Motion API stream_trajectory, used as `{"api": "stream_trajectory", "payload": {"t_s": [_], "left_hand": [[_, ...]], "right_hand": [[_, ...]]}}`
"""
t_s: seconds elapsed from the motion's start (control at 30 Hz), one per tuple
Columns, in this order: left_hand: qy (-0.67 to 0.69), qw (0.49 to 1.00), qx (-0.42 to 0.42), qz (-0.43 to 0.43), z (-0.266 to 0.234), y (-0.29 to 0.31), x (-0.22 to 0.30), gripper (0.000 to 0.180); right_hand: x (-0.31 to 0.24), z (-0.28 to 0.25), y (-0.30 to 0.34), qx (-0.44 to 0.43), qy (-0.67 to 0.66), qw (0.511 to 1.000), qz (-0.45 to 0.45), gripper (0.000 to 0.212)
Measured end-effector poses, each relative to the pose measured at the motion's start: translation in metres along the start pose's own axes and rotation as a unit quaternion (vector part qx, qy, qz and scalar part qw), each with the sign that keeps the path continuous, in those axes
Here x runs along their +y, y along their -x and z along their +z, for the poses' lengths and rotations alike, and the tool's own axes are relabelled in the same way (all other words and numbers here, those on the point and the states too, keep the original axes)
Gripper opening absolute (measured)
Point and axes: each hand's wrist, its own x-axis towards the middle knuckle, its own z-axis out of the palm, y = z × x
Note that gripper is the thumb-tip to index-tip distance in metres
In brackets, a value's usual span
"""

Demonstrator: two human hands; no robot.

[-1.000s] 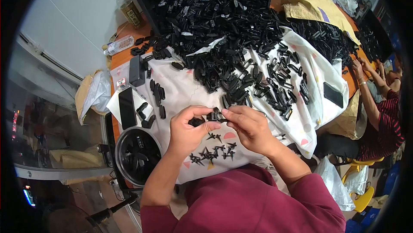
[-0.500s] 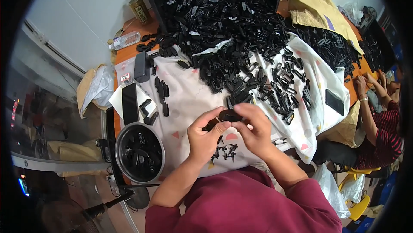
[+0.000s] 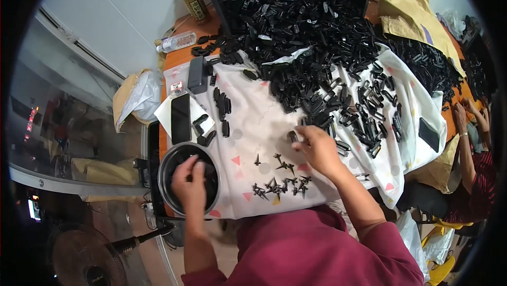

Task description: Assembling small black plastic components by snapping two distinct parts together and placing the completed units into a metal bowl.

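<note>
two hands, one bowl, one heap

my left hand point(image 3: 190, 183) hangs over the round black bowl point(image 3: 168, 165) at the table's near left corner, fingers curled down into it; whether they hold a part i cannot tell. my right hand point(image 3: 317, 148) rests on the white cloth point(image 3: 253, 127), its fingertips pinching one small black part point(image 3: 293, 137) at the edge of the heap point(image 3: 311, 32). that heap of black plastic parts runs from the middle of the table to the far side, too many to count.

just before my chest lies a scatter of small black clips point(image 3: 280, 184), roughly a dozen; i cannot count them exactly. left of the heap about eight black parts point(image 3: 222, 106) lie singly on the cloth.

two dark phones: one point(image 3: 180, 118) on a white sheet beside the bowl, one point(image 3: 429, 134) on the cloth's right side. one black box point(image 3: 197, 74) stands beyond the left phone, with a small red-and-white label just beside it. two bottles at the far left: a clear one point(image 3: 178, 41) lying down with a pale label, a brownish one point(image 3: 194, 2) upright with a yellow label. brown paper packages point(image 3: 406, 6) lie at the far right. another person's arm point(image 3: 467, 143) comes in from the right edge.
</note>
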Motion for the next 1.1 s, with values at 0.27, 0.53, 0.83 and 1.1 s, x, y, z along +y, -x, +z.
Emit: {"api": "stream_trajectory", "payload": {"t_s": [0.27,0.53,0.83,1.1], "left_hand": [[-0.364,0.893,0.011,0.266,0.033,-0.037,0.006,0.026],[-0.471,0.822,-0.118,0.299,0.100,-0.064,0.014,0.024],[0.280,0.838,-0.425,0.198,0.104,0.014,0.060,0.034],[0.348,0.836,-0.378,0.192,0.095,0.025,0.051,0.043]], "right_hand": [[0.027,0.040,-0.004,-0.074,0.284,0.956,-0.001,0.030],[0.006,-0.006,-0.006,-0.083,-0.371,0.910,0.169,0.026],[-0.034,-0.034,-0.001,-0.039,-0.724,0.668,0.164,0.022],[-0.039,-0.037,0.011,-0.063,-0.646,0.739,0.180,0.012]]}}
